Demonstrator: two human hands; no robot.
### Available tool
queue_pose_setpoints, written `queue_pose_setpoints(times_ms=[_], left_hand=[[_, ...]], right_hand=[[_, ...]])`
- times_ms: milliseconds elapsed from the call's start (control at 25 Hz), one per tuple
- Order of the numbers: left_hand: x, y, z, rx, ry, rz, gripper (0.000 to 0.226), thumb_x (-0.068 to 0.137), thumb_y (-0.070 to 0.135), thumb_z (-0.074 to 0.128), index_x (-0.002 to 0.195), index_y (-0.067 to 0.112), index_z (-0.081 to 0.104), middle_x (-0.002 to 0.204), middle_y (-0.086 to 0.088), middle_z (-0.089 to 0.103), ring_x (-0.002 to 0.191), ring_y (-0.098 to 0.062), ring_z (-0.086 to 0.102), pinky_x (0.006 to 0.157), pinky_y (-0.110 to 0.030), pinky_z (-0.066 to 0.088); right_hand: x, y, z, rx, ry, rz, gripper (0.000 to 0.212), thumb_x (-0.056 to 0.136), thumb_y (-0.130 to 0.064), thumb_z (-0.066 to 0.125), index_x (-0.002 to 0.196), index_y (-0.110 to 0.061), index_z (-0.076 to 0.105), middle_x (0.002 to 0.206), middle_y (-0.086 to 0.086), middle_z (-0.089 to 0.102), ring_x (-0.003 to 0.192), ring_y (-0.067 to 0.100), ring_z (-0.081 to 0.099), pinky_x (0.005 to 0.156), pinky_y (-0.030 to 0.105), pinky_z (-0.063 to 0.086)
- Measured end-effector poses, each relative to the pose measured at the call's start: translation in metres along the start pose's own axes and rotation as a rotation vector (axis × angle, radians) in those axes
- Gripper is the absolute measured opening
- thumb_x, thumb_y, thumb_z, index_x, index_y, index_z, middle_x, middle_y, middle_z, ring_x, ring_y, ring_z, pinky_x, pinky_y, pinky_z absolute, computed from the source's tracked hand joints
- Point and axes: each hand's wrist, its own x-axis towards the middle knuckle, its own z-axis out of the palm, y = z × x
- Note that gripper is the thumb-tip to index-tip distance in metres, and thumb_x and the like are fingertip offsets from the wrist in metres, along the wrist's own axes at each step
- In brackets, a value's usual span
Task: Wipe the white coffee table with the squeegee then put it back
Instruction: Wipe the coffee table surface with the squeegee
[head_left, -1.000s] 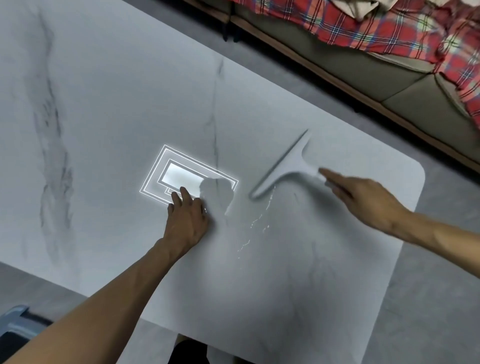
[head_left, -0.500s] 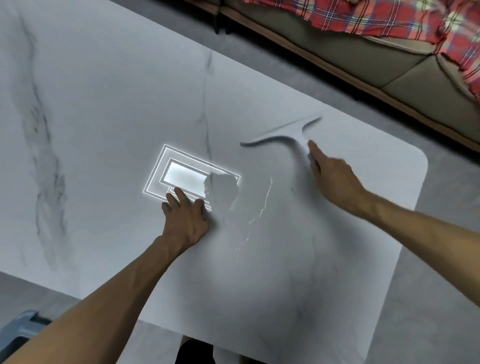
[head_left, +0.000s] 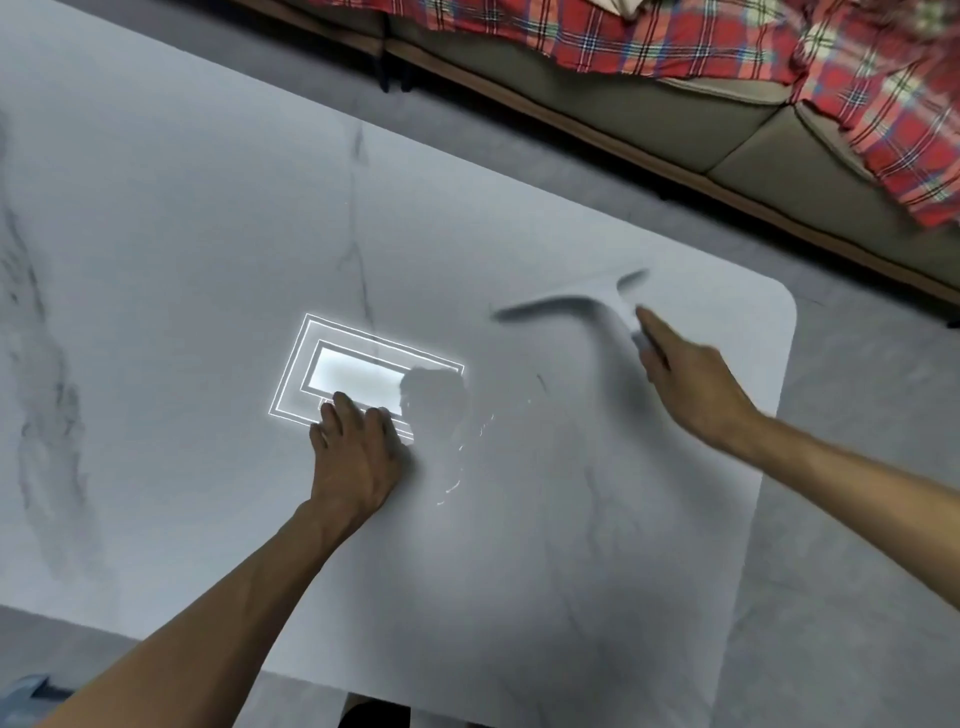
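Note:
The white marble-look coffee table (head_left: 156, 249) fills most of the view. A pale grey squeegee (head_left: 566, 302) lies blade-down on it near the far right corner, blurred by motion. My right hand (head_left: 691, 379) grips its handle, index finger stretched along it. Resting flat on the tabletop near the middle is my left hand (head_left: 356, 452), fingers spread, holding nothing. Thin streaks of water (head_left: 460, 457) glisten between the two hands.
A sofa (head_left: 649, 104) with a red plaid blanket (head_left: 675, 36) runs along the far side, across a strip of grey floor (head_left: 857, 467). A ceiling light's bright rectangular reflection (head_left: 358, 379) shows on the table by my left hand. The table's rounded corner (head_left: 779, 296) is at far right.
My right hand has pushed the squeegee away toward the far right corner, and its blade has swung from diagonal to nearly crosswise. My left hand has stayed planted.

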Motion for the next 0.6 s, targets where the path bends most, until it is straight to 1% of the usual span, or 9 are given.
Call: queue_pose_setpoints(times_ms=[40, 120, 200, 240, 320, 400, 520, 600], left_hand=[[0.0, 0.005, 0.002, -0.008, -0.021, -0.002, 0.045, 0.087, 0.014, 0.022, 0.116, 0.001, 0.054, 0.135, -0.038, 0.038, 0.118, -0.046, 0.044, 0.094, -0.046, 0.038], [0.006, 0.012, 0.008, -0.028, -0.08, -0.013, 0.034, 0.093, 0.021, 0.033, 0.118, 0.005, 0.049, 0.143, -0.037, 0.03, 0.128, -0.047, 0.036, 0.102, -0.049, 0.036], [0.014, 0.013, 0.012, -0.072, -0.153, -0.019, 0.034, 0.095, 0.025, 0.038, 0.123, 0.007, 0.045, 0.151, -0.036, 0.018, 0.136, -0.049, 0.026, 0.107, -0.051, 0.034], [0.018, 0.011, 0.012, -0.08, -0.186, -0.02, 0.035, 0.096, 0.027, 0.039, 0.124, 0.007, 0.044, 0.153, -0.035, 0.015, 0.138, -0.05, 0.023, 0.107, -0.051, 0.033], [0.024, 0.005, 0.011, -0.079, -0.232, -0.009, 0.036, 0.095, 0.029, 0.041, 0.125, 0.008, 0.043, 0.153, -0.034, 0.014, 0.137, -0.05, 0.023, 0.106, -0.051, 0.034], [0.026, 0.002, 0.009, -0.074, -0.259, 0.01, 0.035, 0.094, 0.025, 0.04, 0.125, 0.009, 0.043, 0.153, -0.034, 0.012, 0.137, -0.051, 0.021, 0.104, -0.05, 0.034], [0.026, 0.005, 0.006, -0.085, -0.298, 0.021, 0.037, 0.09, 0.018, 0.039, 0.126, 0.012, 0.045, 0.153, -0.037, 0.006, 0.139, -0.054, 0.013, 0.107, -0.052, 0.031], [0.024, 0.008, 0.003, -0.087, -0.304, 0.017, 0.039, 0.087, 0.014, 0.038, 0.125, 0.013, 0.047, 0.153, -0.038, 0.004, 0.14, -0.056, 0.011, 0.11, -0.052, 0.031]], right_hand=[[0.029, -0.014, 0.0, 0.033, 0.024, 0.04, 0.042, 0.102, -0.033, 0.034, 0.142, -0.021, 0.038, 0.111, 0.02, 0.066, 0.095, 0.038, 0.062, 0.082, 0.037, 0.047], [0.085, -0.045, 0.003, 0.161, 0.054, 0.186, 0.035, 0.101, -0.027, 0.03, 0.134, -0.019, 0.042, 0.112, 0.021, 0.062, 0.088, 0.034, 0.057, 0.073, 0.039, 0.046], [0.123, -0.075, 0.011, 0.269, 0.074, 0.31, 0.037, 0.097, -0.021, 0.028, 0.131, -0.018, 0.042, 0.11, 0.019, 0.058, 0.087, 0.032, 0.053, 0.065, 0.038, 0.043], [0.134, -0.087, 0.018, 0.255, 0.076, 0.317, 0.038, 0.096, -0.018, 0.03, 0.132, -0.017, 0.042, 0.111, 0.019, 0.056, 0.091, 0.033, 0.054, 0.065, 0.036, 0.042], [0.141, -0.106, 0.034, 0.136, 0.071, 0.252, 0.04, 0.096, -0.015, 0.034, 0.136, -0.016, 0.038, 0.116, 0.019, 0.058, 0.105, 0.037, 0.055, 0.071, 0.036, 0.039], [0.131, -0.113, 0.048, 0.023, 0.052, 0.139, 0.043, 0.098, -0.016, 0.035, 0.141, -0.017, 0.032, 0.117, 0.021, 0.06, 0.109, 0.041, 0.054, 0.075, 0.035, 0.037], [0.096, -0.091, 0.061, -0.12, -0.018, -0.083, 0.048, 0.101, -0.024, 0.034, 0.148, -0.026, 0.026, 0.109, 0.022, 0.063, 0.099, 0.042, 0.058, 0.078, 0.041, 0.043], [0.062, -0.059, 0.061, -0.158, -0.084, -0.163, 0.048, 0.103, -0.03, 0.031, 0.15, -0.033, 0.023, 0.103, 0.017, 0.063, 0.092, 0.039, 0.06, 0.076, 0.04, 0.044]])
